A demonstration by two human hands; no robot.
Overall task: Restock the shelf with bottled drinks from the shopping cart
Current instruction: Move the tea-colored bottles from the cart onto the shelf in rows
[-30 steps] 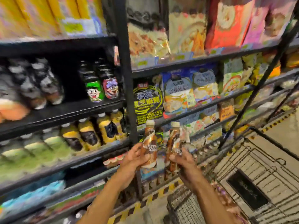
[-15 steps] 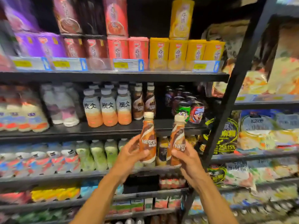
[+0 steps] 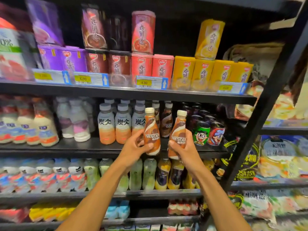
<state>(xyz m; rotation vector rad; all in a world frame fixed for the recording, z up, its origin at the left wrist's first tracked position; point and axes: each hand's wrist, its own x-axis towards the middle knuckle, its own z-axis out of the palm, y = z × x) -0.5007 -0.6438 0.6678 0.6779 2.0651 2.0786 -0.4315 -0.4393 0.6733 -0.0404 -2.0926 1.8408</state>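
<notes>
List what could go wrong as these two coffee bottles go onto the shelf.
1. The slot behind, where matching brown bottles stand, is narrow; the bottle in the left hand could knock the orange-bottomed bottles beside it.
2. The right hand grips its bottle tilted and low on the body, so it might tip when set down, or bump the cartoon cans.

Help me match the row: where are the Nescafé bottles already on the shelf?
In the head view, the shelved Nescafé bottles stand centre on the middle shelf, behind the two held bottles, between the grey-capped orange bottles and cartoon cans.
</notes>
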